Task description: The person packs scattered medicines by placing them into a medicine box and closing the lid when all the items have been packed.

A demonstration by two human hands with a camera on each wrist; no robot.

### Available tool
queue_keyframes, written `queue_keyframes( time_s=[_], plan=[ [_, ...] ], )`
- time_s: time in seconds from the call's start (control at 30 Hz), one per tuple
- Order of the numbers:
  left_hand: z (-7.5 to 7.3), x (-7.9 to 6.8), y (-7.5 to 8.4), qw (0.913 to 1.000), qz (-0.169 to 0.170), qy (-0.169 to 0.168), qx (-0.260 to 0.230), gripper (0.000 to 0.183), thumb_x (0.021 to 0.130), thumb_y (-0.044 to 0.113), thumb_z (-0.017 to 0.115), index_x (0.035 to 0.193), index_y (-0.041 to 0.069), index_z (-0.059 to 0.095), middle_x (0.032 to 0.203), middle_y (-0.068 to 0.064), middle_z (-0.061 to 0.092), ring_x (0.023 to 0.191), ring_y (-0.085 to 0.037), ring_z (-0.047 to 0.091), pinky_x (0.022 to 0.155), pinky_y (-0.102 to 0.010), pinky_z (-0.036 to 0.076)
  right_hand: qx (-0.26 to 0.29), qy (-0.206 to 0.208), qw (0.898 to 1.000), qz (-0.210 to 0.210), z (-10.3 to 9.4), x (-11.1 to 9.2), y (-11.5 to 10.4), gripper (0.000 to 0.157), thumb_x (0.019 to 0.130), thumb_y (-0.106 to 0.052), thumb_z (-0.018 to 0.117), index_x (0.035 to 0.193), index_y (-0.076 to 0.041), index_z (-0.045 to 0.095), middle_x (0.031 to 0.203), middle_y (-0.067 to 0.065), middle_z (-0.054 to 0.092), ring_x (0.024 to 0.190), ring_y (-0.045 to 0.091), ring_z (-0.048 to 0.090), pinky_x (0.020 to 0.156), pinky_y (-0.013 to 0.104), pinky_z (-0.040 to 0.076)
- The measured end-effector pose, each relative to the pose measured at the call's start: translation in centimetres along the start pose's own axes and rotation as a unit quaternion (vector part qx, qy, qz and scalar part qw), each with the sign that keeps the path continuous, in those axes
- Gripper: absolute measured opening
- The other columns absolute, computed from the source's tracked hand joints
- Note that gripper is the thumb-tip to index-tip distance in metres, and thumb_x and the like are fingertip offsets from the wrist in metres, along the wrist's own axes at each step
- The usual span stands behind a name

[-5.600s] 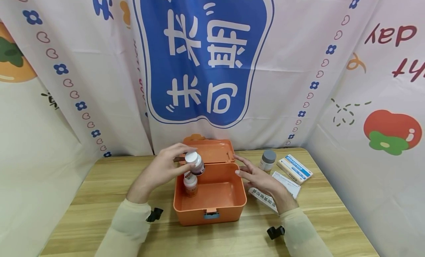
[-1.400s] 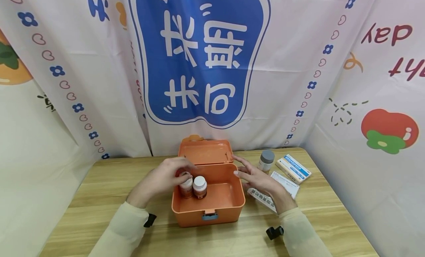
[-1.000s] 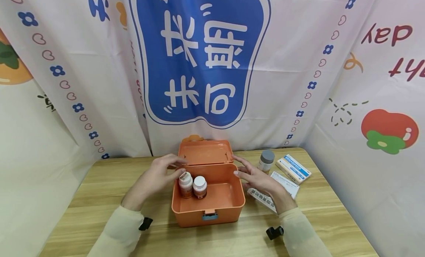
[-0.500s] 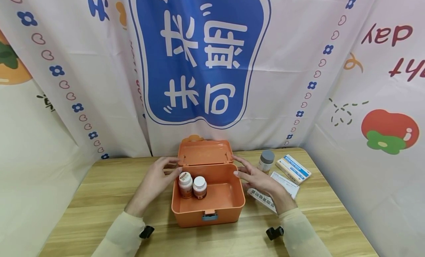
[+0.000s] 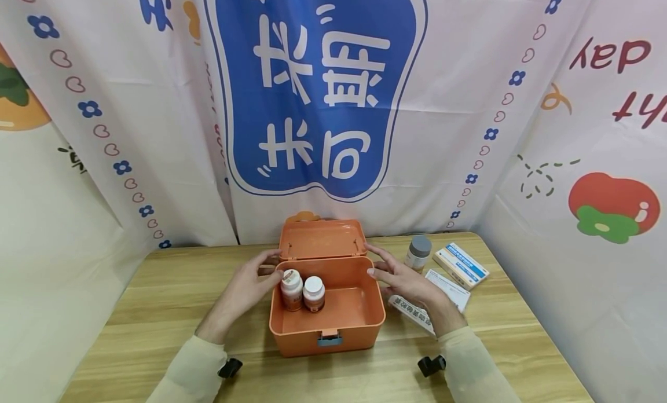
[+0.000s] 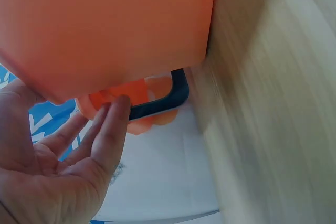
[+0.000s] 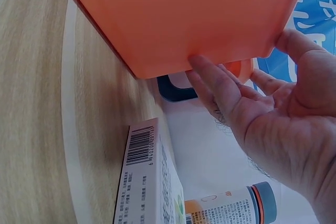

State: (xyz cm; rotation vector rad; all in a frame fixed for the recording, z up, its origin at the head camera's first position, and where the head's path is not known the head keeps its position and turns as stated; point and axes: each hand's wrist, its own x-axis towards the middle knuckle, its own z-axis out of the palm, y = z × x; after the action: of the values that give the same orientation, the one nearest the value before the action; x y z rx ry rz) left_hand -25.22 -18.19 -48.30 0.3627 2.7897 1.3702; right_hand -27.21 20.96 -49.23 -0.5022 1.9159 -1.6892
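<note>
An orange storage box (image 5: 328, 344) stands on the table with its lid (image 5: 323, 239) swung back. Two white-capped pill bottles stand upright inside at the left: a taller bottle (image 5: 292, 297) by the side wall and a shorter bottle (image 5: 314, 301) close beside it. My left hand (image 5: 249, 286) is at the box's rear left corner, its thumb at the rim and fingers reaching behind. At the opposite rear corner my right hand (image 5: 409, 282) has its thumb at the rim and fingers loosely spread. The left wrist view shows left fingers close to the dark handle (image 6: 176, 95).
Right of the box are a grey-capped bottle (image 5: 419, 252), a blue-and-white medicine box (image 5: 461, 265), a white medicine box (image 5: 453, 288) and another printed box (image 5: 411, 311) partly under my right hand. A printed cloth (image 5: 443, 131) hangs behind the table (image 5: 177, 287).
My left hand has let go of the shorter bottle, now standing in the box, then left the taller one and moved to the rear left corner. The right hand has stayed put.
</note>
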Motion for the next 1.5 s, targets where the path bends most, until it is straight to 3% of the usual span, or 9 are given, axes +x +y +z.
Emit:
queue_keyframes(
  time_s=[0.17,0.33,0.57,0.8,0.87,1.13,1.23,1.33,1.5],
  plan=[
    [0.4,0.2,-0.1,0.9997,-0.008,0.007,-0.021,0.054,0.101,0.018,0.066,0.153,0.012,0.051,0.136,-0.017,0.069,0.121,-0.034,0.071,0.102,-0.045,0.060,-0.011,0.013,1.000,-0.001,0.0,0.0,0.1,0.072,0.111,-0.029,0.055,0.169,-0.035,0.015,0.165,0.026,0.038,0.146,0.048,0.050,0.106,0.054,0.057],
    [0.7,0.2,-0.2,0.9991,-0.011,0.015,-0.039,0.053,0.101,0.015,0.067,0.151,0.012,0.053,0.129,-0.018,0.073,0.114,-0.030,0.074,0.098,-0.042,0.061,-0.059,0.041,0.997,0.000,0.1,0.0,0.0,0.071,0.109,-0.034,0.059,0.168,-0.034,0.021,0.162,0.023,0.045,0.140,0.040,0.058,0.104,0.049,0.059],
    [0.8,0.1,-0.3,0.9983,-0.022,0.016,-0.051,0.052,0.102,0.016,0.065,0.152,0.015,0.052,0.129,-0.020,0.072,0.117,-0.032,0.074,0.097,-0.041,0.062,-0.107,0.065,0.992,-0.033,-0.3,-0.2,-0.4,0.071,0.106,-0.031,0.064,0.167,-0.022,0.029,0.157,0.022,0.050,0.138,0.039,0.060,0.106,0.045,0.059],
    [1.0,0.0,-0.4,0.9977,-0.036,0.012,-0.056,0.053,0.103,0.019,0.064,0.154,0.017,0.050,0.129,-0.020,0.071,0.118,-0.033,0.073,0.092,-0.035,0.062,-0.112,0.098,0.987,-0.061,-1.3,-0.9,-1.0,0.064,0.107,-0.024,0.063,0.162,-0.007,0.035,0.154,0.025,0.053,0.140,0.045,0.057,0.107,0.060,0.055],
    [1.0,0.0,-0.4,0.9977,-0.035,0.011,-0.058,0.053,0.103,0.019,0.064,0.154,0.017,0.050,0.129,-0.020,0.071,0.118,-0.033,0.073,0.091,-0.035,0.062,-0.117,0.113,0.984,-0.066,-1.6,-1.2,-1.3,0.062,0.107,-0.024,0.063,0.161,-0.007,0.039,0.153,0.024,0.055,0.139,0.045,0.058,0.107,0.059,0.055],
    [0.9,0.0,-0.3,0.9974,-0.034,0.014,-0.062,0.052,0.103,0.018,0.064,0.153,0.016,0.051,0.125,-0.020,0.072,0.114,-0.030,0.074,0.088,-0.032,0.061,-0.130,0.173,0.973,-0.078,-2.9,-2.3,-2.2,0.056,0.106,-0.026,0.065,0.157,-0.016,0.046,0.151,0.019,0.058,0.140,0.041,0.058,0.101,0.027,0.059],
    [0.9,-0.1,-0.2,0.9976,-0.034,0.015,-0.059,0.052,0.103,0.018,0.064,0.153,0.016,0.051,0.125,-0.020,0.072,0.113,-0.029,0.075,0.086,-0.030,0.060,-0.137,0.198,0.967,-0.079,-3.4,-2.6,-2.5,0.055,0.105,-0.026,0.066,0.156,-0.016,0.047,0.150,0.017,0.059,0.140,0.040,0.058,0.098,0.022,0.057],
    [1.0,-0.1,-0.2,0.9977,-0.035,0.016,-0.056,0.052,0.103,0.018,0.063,0.154,0.017,0.051,0.124,-0.019,0.073,0.111,-0.028,0.075,0.085,-0.028,0.060,-0.165,0.228,0.956,-0.079,-3.8,-2.9,-2.6,0.056,0.105,-0.028,0.067,0.155,-0.017,0.048,0.151,0.016,0.060,0.139,0.038,0.060,0.102,0.028,0.058],
    [1.0,0.0,-0.2,0.9978,-0.038,0.017,-0.051,0.051,0.103,0.017,0.063,0.153,0.017,0.051,0.121,-0.017,0.073,0.108,-0.026,0.075,0.082,-0.024,0.058,-0.212,0.271,0.936,-0.068,-4.5,-3.3,-2.6,0.059,0.104,-0.037,0.067,0.156,-0.017,0.047,0.151,0.014,0.060,0.141,0.037,0.059,0.114,0.051,0.052]
  ],
)
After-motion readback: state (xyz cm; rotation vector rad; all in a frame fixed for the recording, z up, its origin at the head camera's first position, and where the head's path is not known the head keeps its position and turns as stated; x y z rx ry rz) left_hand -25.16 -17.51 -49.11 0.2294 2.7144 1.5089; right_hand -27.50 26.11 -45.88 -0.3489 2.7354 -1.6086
